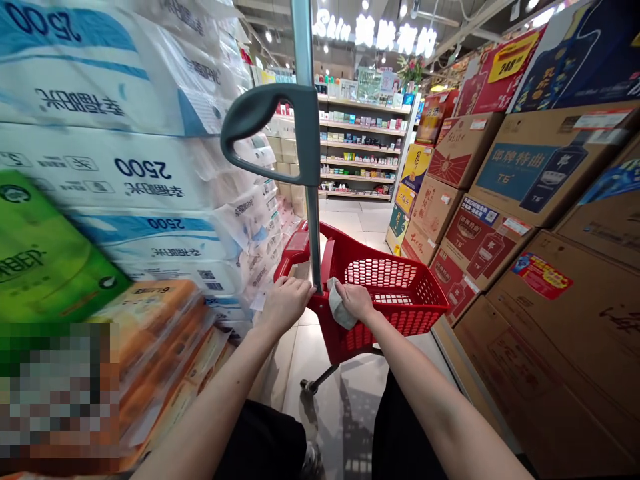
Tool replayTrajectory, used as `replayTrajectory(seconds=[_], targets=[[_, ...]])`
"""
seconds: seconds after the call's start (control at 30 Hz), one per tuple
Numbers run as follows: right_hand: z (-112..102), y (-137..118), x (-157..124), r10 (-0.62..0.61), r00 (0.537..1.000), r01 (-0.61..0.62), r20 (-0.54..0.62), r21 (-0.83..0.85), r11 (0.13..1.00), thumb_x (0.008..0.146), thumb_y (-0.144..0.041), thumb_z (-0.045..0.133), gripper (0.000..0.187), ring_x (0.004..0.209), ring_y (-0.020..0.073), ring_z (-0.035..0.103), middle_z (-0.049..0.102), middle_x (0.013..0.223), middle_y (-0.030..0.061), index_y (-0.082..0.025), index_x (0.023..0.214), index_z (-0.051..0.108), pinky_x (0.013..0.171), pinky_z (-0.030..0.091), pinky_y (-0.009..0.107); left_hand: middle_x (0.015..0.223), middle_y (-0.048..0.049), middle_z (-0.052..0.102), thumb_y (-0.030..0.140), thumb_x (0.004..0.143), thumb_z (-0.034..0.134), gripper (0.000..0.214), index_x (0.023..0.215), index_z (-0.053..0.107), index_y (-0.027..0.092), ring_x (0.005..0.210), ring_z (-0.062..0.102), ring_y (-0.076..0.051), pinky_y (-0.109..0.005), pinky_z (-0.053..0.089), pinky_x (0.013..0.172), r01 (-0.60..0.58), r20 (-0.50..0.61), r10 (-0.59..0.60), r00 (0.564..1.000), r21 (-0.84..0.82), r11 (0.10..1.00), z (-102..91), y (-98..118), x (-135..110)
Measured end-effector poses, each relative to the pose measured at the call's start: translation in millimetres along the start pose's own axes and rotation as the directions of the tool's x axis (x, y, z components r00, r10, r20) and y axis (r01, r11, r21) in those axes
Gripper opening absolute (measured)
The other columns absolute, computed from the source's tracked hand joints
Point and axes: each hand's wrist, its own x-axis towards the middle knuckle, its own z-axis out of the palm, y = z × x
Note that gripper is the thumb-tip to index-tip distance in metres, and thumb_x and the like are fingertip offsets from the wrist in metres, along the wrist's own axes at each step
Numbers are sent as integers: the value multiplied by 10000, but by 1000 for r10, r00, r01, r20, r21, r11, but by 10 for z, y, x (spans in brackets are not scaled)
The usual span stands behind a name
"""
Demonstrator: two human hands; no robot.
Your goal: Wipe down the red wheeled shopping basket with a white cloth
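A red shopping basket cart [395, 277] on wheels stands in front of me, its sides pierced with holes. From its near end rises a metal pole [314, 247] carrying a grey loop handle [237, 133]. My left hand [286, 303] is closed over the cart's red edge, just left of the pole. To the right of the pole, my right hand [355, 300] is closed on a pale grey cloth [341, 308], which lies against the basket's near wall. The cloth hangs partly below my fingers. The fingertips of both hands are partly hidden.
Stacked tissue packs [150, 167] line the left side, with orange packs [160, 307] lower down. Piled cardboard boxes [545, 160] border the aisle on the right. Ahead are shelves [360, 147] of small goods. One cart wheel [309, 387] shows on the floor [300, 350].
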Motion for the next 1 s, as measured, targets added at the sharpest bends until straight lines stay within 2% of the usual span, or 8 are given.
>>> replayTrajectory(seconds=[0.17, 0.3, 0.43, 0.5, 0.6, 0.77, 0.87, 1.0], targets=[[13, -24, -60, 24, 999, -21, -41, 90, 996, 1009, -380, 199, 507, 752, 111, 623, 687, 830, 44, -180, 849, 637, 616, 331, 200, 749, -64, 610, 312, 927, 366, 292, 770, 581, 192, 764, 546, -211, -378, 366, 780, -39, -4, 40, 999, 101, 994, -49, -5, -9], [70, -96, -100, 211, 971, -187, -113, 193, 963, 1000, -386, 230, 498, 747, 132, 617, 685, 825, 65, -178, 865, 663, 615, 329, 205, 743, -54, 593, 313, 931, 362, 293, 772, 576, 192, 764, 528, -207, -368, 356, 776, -26, 24, 23, 999, 124, 992, -74, 43, -34], [39, -236, -7, 560, 825, -485, -78, 410, 772, 986, -444, 201, 554, 698, 177, 623, 698, 825, 100, -179, 947, 686, 579, 340, 239, 752, -60, 596, 308, 931, 357, 295, 781, 583, 192, 778, 527, -203, -367, 345, 795, -8, 11, 7, 1000, 115, 993, -87, 65, -62], [-9, -383, 76, 621, 782, -506, -40, 541, 672, 981, -463, 201, 542, 704, 185, 627, 703, 858, 95, -190, 1041, 665, 574, 354, 245, 754, -63, 600, 305, 931, 353, 299, 783, 587, 191, 782, 531, -204, -367, 341, 795, -11, 16, 9, 1000, 117, 993, -86, 58, -59], [-73, -639, 169, 507, 859, -357, -70, 629, 691, 981, -474, 185, 537, 765, 176, 629, 697, 889, 62, -216, 1048, 650, 623, 385, 244, 770, -69, 610, 296, 929, 346, 296, 810, 594, 189, 801, 544, -210, -367, 340, 783, -23, 47, 17, 999, 131, 991, -80, 29, -27], [-61, -715, 87, 238, 944, -106, -230, 473, 875, 992, -398, 210, 476, 841, 182, 592, 659, 861, 66, -183, 930, 630, 714, 410, 265, 804, -85, 634, 304, 935, 326, 305, 853, 593, 181, 840, 574, -219, -366, 345, 795, -31, 95, 18, 995, 134, 990, -69, 7, 31], [-23, -586, -45, 37, 949, 66, -314, 313, 948, 973, -360, 319, 350, 901, 201, 551, 648, 930, 91, -169, 952, 611, 779, 416, 288, 802, -93, 649, 318, 944, 302, 315, 949, 573, 158, 823, 593, -220, -363, 356, 791, 7, 100, -20, 995, 122, 993, -86, 27, 34], [-21, -490, -159, -12, 941, 101, -337, 247, 964, 968, -361, 343, 324, 901, 196, 532, 645, 966, 90, -165, 977, 601, 762, 411, 275, 758, -69, 656, 381, 952, 287, 345, 1015, 539, 153, 776, 613, -204, -323, 380, 730, 11, 170, -12, 985, 10, 1000, -165, -17, 30]])
